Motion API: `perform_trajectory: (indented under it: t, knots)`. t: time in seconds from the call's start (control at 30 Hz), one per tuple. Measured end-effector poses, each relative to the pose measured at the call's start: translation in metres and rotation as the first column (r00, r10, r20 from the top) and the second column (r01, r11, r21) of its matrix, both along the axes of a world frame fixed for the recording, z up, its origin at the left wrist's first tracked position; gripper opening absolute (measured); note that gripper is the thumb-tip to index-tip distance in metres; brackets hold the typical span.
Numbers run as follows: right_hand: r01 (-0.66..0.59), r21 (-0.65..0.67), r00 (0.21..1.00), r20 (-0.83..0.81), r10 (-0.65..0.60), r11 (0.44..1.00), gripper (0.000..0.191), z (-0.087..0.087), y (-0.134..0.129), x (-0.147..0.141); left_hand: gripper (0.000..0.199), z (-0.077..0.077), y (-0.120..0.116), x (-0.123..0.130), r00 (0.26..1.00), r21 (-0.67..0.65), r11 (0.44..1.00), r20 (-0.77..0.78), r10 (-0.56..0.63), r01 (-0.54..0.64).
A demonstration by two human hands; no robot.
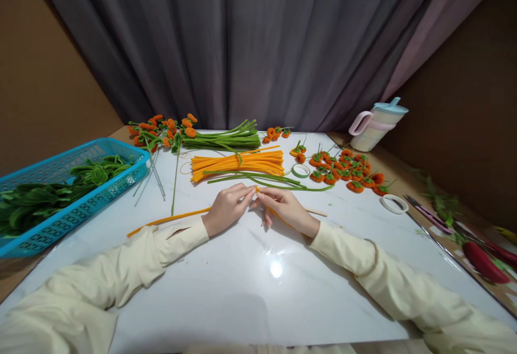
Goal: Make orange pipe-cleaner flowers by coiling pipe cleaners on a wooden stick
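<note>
So both hands, left (228,208) and right (288,208), had their fingers (247,196) pinching a fuzzy orange stem (257,189) over the white tabletop (226,295). Right beyond them lay some loose green stems (258,177) and a big orange bundle (238,164), with a blue basket (100,187) of greenery off to the left.

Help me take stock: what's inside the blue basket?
Fuzzy green leaf-like pieces lie heaped in the blue basket; whatever is beneath them is covered and can't be seen.

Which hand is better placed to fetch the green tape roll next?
Right, I'd say: the right hand is nearer the green tape roll. The left hand would probably have to reach across. Both pinch orange strip, so the right may need freeing first.
</note>
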State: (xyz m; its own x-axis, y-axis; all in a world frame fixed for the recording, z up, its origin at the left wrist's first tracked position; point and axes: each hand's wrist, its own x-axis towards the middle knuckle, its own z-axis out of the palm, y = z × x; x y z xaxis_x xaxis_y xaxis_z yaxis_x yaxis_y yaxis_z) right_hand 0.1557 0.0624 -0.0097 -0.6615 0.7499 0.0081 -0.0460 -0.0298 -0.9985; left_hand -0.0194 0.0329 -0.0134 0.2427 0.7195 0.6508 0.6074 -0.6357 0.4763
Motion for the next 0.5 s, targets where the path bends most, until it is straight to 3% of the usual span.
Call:
perform_trajectory:
  t: [0.2,0.5]
  knots:
    - [0.019,0.057,1.0,0.007,-0.019,0.998,0.035,0.0006,0.0003,-0.0024,0.022,-0.0003,-0.0003,0.0009,1.0,0.036,0.999,0.01,-0.005,0.005]
    - [0.052,0.09,0.999,0.004,-0.053,0.995,0.036,-0.0012,-0.0024,-0.0024,0.023,-0.0001,-0.0007,0.0007,1.0,-0.027,1.0,-0.03,0.005,-0.006]
